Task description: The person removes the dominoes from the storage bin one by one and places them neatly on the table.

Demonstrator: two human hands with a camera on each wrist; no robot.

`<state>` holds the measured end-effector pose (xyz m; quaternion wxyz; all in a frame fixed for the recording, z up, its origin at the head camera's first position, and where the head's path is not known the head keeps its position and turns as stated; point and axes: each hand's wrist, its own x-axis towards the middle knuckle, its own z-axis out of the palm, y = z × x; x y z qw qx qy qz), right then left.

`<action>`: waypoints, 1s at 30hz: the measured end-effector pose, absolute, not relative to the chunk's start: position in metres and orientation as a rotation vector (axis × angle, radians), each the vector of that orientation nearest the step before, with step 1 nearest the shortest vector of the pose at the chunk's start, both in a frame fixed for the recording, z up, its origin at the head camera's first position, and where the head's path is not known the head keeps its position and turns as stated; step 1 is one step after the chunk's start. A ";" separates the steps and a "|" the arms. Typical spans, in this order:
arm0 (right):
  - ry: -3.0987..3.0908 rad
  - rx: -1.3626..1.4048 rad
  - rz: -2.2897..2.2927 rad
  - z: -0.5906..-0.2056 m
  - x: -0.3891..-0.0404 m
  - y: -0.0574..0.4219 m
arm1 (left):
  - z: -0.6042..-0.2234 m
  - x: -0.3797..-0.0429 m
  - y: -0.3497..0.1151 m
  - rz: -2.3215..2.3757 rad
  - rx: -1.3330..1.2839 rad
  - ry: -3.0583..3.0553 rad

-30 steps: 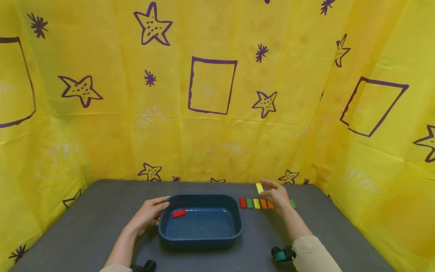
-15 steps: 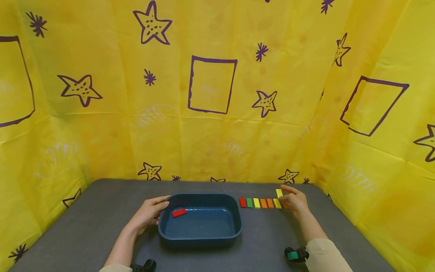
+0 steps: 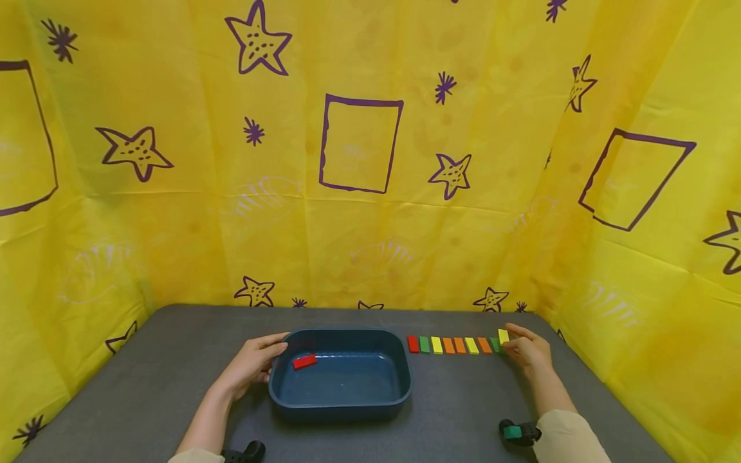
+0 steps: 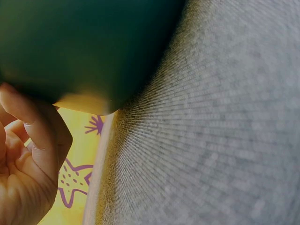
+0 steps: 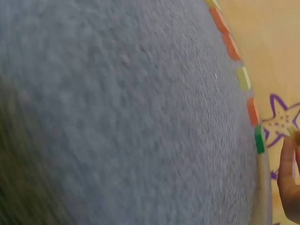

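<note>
My left hand [image 3: 251,363] grips the left rim of a dark blue rectangular tub [image 3: 341,408], thumb on the rim and fingers against its outer side. A red block [image 3: 304,362] lies inside the tub, near its left end. In the right wrist view, only part of my right hand [image 5: 289,183] shows at the right edge. It pinches a flat yellow block [image 3: 503,336] between thumb and fingers, just beyond the right end of a row of blocks. The green block [image 3: 494,345] at that end is partly overlapped by the held one in the head view.
Right of the tub, the row on the grey table [image 3: 451,405] starts with a red block [image 3: 413,344]. Green, yellow and orange blocks [image 3: 449,345] follow, set apart by small gaps. A yellow curtain [image 3: 359,257] with purple stars stands behind the table.
My right hand has moved right along the row with the yellow block pinched in it, coming down to the row's right end. My left hand and the tub stay put.
</note>
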<state>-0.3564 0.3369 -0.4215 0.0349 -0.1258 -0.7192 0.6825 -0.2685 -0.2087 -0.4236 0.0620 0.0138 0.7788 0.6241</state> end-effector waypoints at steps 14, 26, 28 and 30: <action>-2.279 -0.428 2.045 -0.430 -0.360 0.361 | -0.422 -0.268 -0.209 1.896 0.025 2.344; -2.404 -0.380 1.855 -0.437 -0.374 0.366 | -0.421 -0.268 -0.209 1.889 0.009 2.362; -2.434 -0.372 1.819 -0.436 -0.375 0.366 | -0.421 -0.267 -0.208 1.887 0.011 2.364; -2.489 -0.346 1.774 -0.435 -0.375 0.365 | -0.421 -0.268 -0.208 1.888 0.004 2.367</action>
